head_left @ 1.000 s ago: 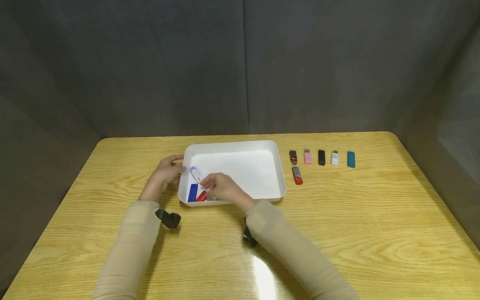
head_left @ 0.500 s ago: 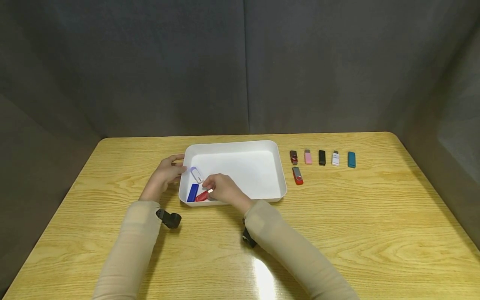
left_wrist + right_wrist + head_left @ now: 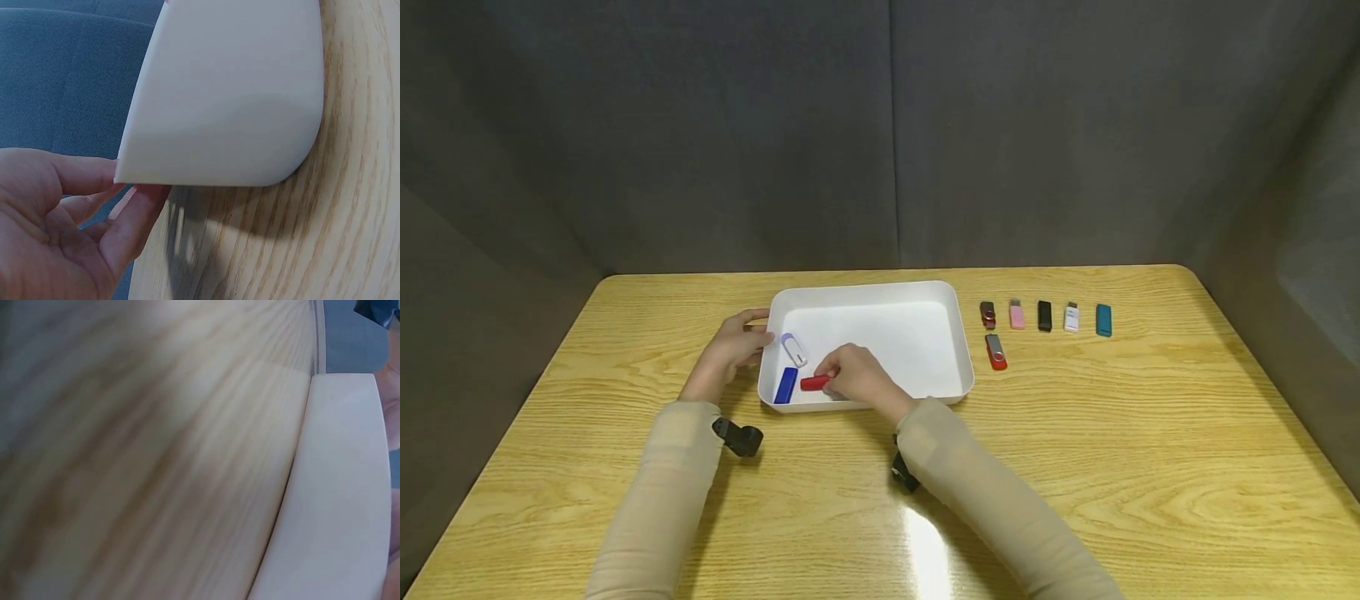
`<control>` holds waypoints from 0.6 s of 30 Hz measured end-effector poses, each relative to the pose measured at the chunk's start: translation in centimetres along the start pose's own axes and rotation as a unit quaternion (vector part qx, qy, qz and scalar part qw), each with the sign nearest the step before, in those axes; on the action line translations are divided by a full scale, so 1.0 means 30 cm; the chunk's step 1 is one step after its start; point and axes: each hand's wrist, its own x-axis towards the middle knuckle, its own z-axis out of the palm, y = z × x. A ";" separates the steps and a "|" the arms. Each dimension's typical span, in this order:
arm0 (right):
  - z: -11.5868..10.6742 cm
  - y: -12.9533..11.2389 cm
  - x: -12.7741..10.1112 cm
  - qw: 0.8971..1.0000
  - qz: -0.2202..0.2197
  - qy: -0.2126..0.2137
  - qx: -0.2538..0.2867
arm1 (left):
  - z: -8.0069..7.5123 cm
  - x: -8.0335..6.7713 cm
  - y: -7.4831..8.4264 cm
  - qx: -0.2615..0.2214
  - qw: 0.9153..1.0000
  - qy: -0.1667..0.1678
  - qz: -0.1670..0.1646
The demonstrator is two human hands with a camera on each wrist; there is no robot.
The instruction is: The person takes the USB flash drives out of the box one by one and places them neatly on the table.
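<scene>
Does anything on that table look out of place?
Mildly odd: one red-and-silver USB stick sits slightly askew, alone, on the near side of the neat row of five sticks right of the white tray. Nothing looks spilled.

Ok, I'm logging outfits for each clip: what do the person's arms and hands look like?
The left sleeve and right sleeve are long, plain beige and wrinkled, ending at the wrists. The left hand and right hand are bare. A black device sits at the left wrist, a second black device at the right.
</scene>
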 end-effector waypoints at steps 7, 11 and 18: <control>-0.014 0.029 0.007 0.999 0.006 0.007 0.053 | 0.000 -0.001 -0.001 0.001 1.000 0.001 0.002; -0.027 0.047 0.014 0.993 0.022 0.001 0.114 | 0.002 -0.001 0.002 0.008 1.000 0.007 -0.004; -0.063 0.071 0.010 0.975 0.039 -0.010 0.219 | 0.001 0.000 -0.001 0.009 1.000 0.004 0.002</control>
